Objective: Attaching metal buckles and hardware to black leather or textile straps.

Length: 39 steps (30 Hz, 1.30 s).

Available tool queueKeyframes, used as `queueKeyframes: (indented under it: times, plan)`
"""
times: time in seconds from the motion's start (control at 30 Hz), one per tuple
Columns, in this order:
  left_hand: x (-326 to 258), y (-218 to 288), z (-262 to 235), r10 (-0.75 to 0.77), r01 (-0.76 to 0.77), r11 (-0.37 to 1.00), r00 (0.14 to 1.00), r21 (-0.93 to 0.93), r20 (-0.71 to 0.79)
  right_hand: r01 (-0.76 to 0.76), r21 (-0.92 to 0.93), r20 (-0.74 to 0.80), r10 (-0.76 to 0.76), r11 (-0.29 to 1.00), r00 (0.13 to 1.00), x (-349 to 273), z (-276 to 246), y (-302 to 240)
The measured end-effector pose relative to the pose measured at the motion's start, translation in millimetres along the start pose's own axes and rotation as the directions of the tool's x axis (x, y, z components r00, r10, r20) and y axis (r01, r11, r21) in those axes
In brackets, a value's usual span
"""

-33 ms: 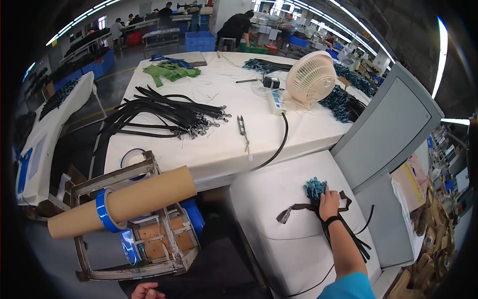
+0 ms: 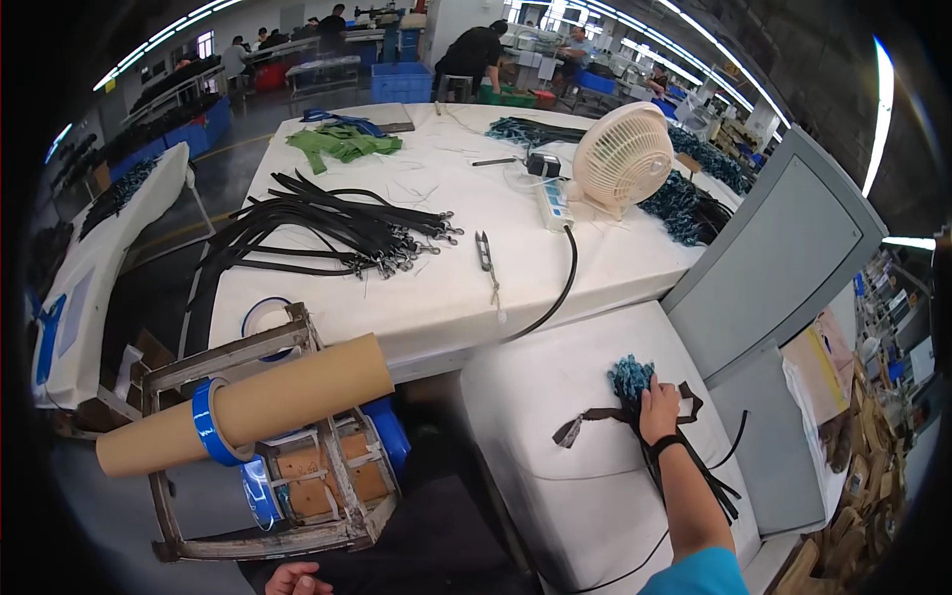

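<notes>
On the white padded surface (image 2: 535, 387) at right, my right hand (image 2: 659, 409) is closed around a bundle of black straps, just below its teal tufted end (image 2: 631, 377). The black tails (image 2: 716, 486) run under my wrist toward the near right. A dark brown strip (image 2: 595, 415) lies crosswise beneath the bundle, its flat end sticking out to the left. At the lower edge my left hand (image 2: 296, 579) is only partly visible over my dark clothing. Its fingers are loosely bent and apart, with nothing seen in them.
A worn frame (image 2: 228, 347) holds a cardboard tube (image 2: 307, 382) with a blue tape roll (image 2: 203, 421). The white table (image 2: 397, 307) bears black straps with metal clips (image 2: 327, 228), green strips (image 2: 342, 142), thread snips (image 2: 483, 251), a power strip (image 2: 553, 206) and a fan (image 2: 623, 159). A grey panel (image 2: 783, 228) rises at right.
</notes>
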<state>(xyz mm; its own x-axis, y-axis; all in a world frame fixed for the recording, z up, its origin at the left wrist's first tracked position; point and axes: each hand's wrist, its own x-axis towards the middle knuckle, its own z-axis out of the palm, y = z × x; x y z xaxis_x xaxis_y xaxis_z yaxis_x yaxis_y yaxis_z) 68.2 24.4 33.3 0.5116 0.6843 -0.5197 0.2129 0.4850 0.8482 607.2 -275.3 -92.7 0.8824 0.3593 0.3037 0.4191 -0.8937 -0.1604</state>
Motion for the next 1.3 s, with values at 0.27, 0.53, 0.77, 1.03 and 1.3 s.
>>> queueKeyframes:
  times: [0.27, 0.53, 0.77, 1.03, 1.3]
  plan:
    - [35, -2, 1, -0.005, -0.011, 0.99, 0.993, 0.141, 0.115, 0.055, 0.647, 0.002, -0.075, 0.76, 0.997, -5, -72, -78]
    - [30, -2, 0, -0.014, 0.01, 0.998, 0.998, 0.06, 0.062, 0.184, 0.864, 0.162, -0.605, 0.468, 0.78, 48, -89, -288]
    - [15, -15, -21, 0.044, -0.046, 0.998, 0.997, -0.031, -0.057, 0.736, 0.553, -0.206, -0.792, 0.39, 0.575, 122, -31, -428]
    - [18, -28, -34, 0.047, -0.056, 0.99, 0.996, -0.131, -0.075, 0.957, 0.041, -0.091, -0.953, 0.286, 0.289, 151, 11, -487]
    - [21, -22, -36, 0.039, -0.043, 0.996, 0.998, -0.078, -0.054, 0.814, 0.433, -0.031, -0.896, 0.387, 0.443, 167, 17, -493]
